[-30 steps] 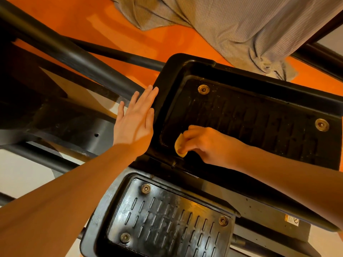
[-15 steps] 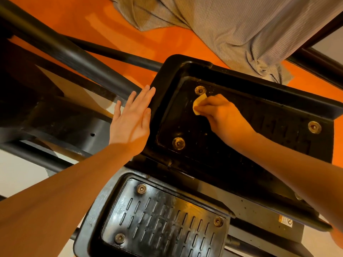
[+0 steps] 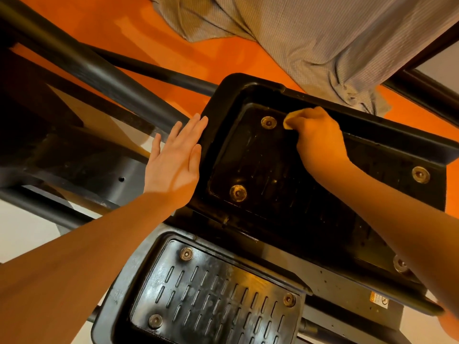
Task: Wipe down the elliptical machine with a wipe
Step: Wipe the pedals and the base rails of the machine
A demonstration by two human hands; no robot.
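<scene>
Head view: right hand (image 3: 320, 137), fingers seemingly pinching wipe (image 3: 294, 119), now farther along upper pedal (image 3: 260, 157); left hand (image 3: 177, 160) flat.

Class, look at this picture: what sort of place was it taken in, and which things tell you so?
Probably a gym or home workout room. Two black ribbed pedals with round bolts, dark frame tubes, and an orange floor point to an elliptical machine.

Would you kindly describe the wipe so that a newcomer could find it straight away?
Start at the upper foot pedal, the big black tray with round bolts. At its far inner wall, the right hand grips a small crumpled wipe, just right of a bolt. It is the only soft, yellowish thing on the black pedal.
</scene>
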